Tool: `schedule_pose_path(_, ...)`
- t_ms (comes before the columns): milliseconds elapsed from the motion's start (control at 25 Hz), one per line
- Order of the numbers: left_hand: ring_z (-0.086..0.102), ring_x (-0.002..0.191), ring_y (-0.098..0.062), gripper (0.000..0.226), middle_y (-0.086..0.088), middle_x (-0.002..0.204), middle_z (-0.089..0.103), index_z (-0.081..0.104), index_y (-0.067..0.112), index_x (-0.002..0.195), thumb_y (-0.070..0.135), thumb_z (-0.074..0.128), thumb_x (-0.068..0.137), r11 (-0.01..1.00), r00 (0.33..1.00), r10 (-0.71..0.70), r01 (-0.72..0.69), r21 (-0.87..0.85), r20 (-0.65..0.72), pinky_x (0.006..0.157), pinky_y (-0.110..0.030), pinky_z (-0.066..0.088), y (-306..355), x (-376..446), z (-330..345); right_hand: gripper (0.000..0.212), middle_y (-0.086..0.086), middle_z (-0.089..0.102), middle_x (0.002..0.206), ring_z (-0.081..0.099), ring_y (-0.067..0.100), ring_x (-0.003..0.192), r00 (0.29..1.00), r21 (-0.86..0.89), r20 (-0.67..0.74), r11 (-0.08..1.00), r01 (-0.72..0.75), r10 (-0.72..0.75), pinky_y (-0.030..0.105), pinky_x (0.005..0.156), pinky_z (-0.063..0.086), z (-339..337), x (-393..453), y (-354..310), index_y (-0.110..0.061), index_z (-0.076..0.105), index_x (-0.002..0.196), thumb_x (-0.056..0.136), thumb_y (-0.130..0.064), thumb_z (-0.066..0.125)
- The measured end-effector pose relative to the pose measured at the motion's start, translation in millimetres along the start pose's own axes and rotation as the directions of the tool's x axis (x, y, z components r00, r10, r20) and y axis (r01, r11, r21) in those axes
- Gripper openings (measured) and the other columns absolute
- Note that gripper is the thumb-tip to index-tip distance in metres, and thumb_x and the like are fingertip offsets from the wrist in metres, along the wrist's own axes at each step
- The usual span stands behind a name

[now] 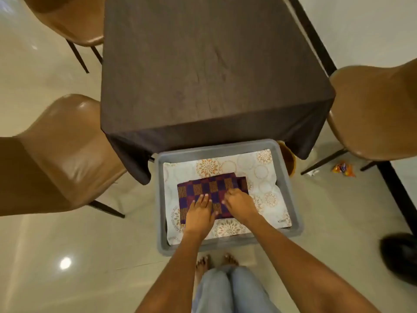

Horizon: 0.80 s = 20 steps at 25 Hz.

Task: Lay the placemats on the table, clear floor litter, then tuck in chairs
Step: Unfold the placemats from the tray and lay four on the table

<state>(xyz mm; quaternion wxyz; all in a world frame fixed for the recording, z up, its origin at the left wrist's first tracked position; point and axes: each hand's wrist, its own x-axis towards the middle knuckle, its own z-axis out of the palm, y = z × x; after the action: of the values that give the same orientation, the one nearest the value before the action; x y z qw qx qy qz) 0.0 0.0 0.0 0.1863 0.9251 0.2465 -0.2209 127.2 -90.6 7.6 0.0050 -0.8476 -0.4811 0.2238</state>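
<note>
A grey plastic bin point(291, 195) sits on the floor at the near end of the table point(203, 64), which is covered with a dark cloth. Inside lies a white floral placemat point(264, 177) with a folded purple and orange checked placemat point(203, 188) on top. My left hand point(199, 214) rests flat on the checked placemat, fingers spread. My right hand point(239, 204) presses on its right part with the fingers curled down. Whether either hand grips the fabric is unclear. Litter, an orange wrapper point(343, 169) and a small white scrap point(312, 172), lies on the floor at the right.
Three brown leather chairs stand pulled out: one at the left point(56, 154), one at the far left point(74, 21), one at the right point(379, 114). A brown round basket point(287, 159) is behind the bin. A dark shoe point(401, 256) is at the right edge. My bare feet point(216, 262) stand before the bin.
</note>
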Motion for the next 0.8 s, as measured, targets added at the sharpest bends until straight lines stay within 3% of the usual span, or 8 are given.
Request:
schedule_pose_path(80,0.029,0.141,-0.025,0.051,-0.006,0.157,0.021,0.036,0.01,0.142,0.033,0.045,0.097,0.997,0.993,0.022,-0.031,0.068,0.118,0.11,-0.039,0.031,-10,13,20,0.035,0.012,0.052,0.128,0.048,0.027,0.116,0.982,-0.051,0.176,0.996,0.076,-0.066,0.038,0.086,0.048,29,12,-5,-0.004,0.058,0.118,0.095,-0.029,0.051)
schedule_pose_path(200,0.051,0.123,-0.027,0.043,-0.005,0.154,0.029,0.042,0.012,0.137,0.017,0.048,0.095,0.988,0.985,0.041,-0.064,0.14,0.166,0.092,-0.039,0.046,-26,27,46,0.044,0.012,0.041,0.137,0.042,0.029,0.123,0.958,-0.079,0.27,0.989,0.123,-0.097,0.041,0.09,0.045,64,24,-8,-0.004,0.051,0.126,0.088,-0.023,0.061)
schedule_pose_path(320,0.058,0.112,-0.026,0.037,-0.005,0.14,0.05,0.048,0.015,0.134,0.02,0.042,0.098,0.99,0.993,0.079,-0.088,0.113,0.084,0.087,-0.037,0.049,-39,36,54,0.036,0.011,0.042,0.134,0.045,0.028,0.119,0.979,-0.058,0.194,0.995,0.082,-0.069,0.038,0.084,0.046,78,32,-8,-0.003,0.054,0.122,0.089,-0.016,0.059)
schedule_pose_path(440,0.061,0.107,-0.023,0.036,-0.002,0.121,0.064,0.057,0.021,0.127,0.033,0.05,0.094,0.997,0.993,0.081,-0.082,0.002,0.091,0.089,-0.032,0.049,-52,44,50,0.028,0.008,0.055,0.129,0.054,0.027,0.112,0.969,-0.003,0.239,0.998,0.06,-0.058,0.037,0.084,0.05,73,39,-5,-0.007,0.065,0.114,0.091,-0.021,0.058)
schedule_pose_path(640,0.063,0.099,-0.027,0.029,-0.007,0.113,0.067,0.062,0.017,0.118,0.015,0.052,0.091,0.998,0.999,0.044,-0.044,-0.045,0.001,0.084,-0.033,0.05,-59,35,37,0.026,0.014,0.069,0.108,0.063,0.031,0.1,0.951,0.091,0.307,0.996,-0.006,-0.022,0.036,0.081,0.049,53,43,-7,-0.008,0.068,0.112,0.097,-0.021,0.051)
schedule_pose_path(800,0.064,0.096,-0.023,0.025,-0.001,0.107,0.07,0.067,0.023,0.114,0.025,0.055,0.092,0.974,0.996,-0.019,-0.001,-0.227,-0.087,0.081,-0.029,0.048,-75,26,33,0.028,0.014,0.068,0.116,0.063,0.03,0.104,0.956,0.236,0.293,0.97,-0.065,-0.008,0.037,0.09,0.051,52,40,-4,-0.007,0.067,0.117,0.096,-0.017,0.052)
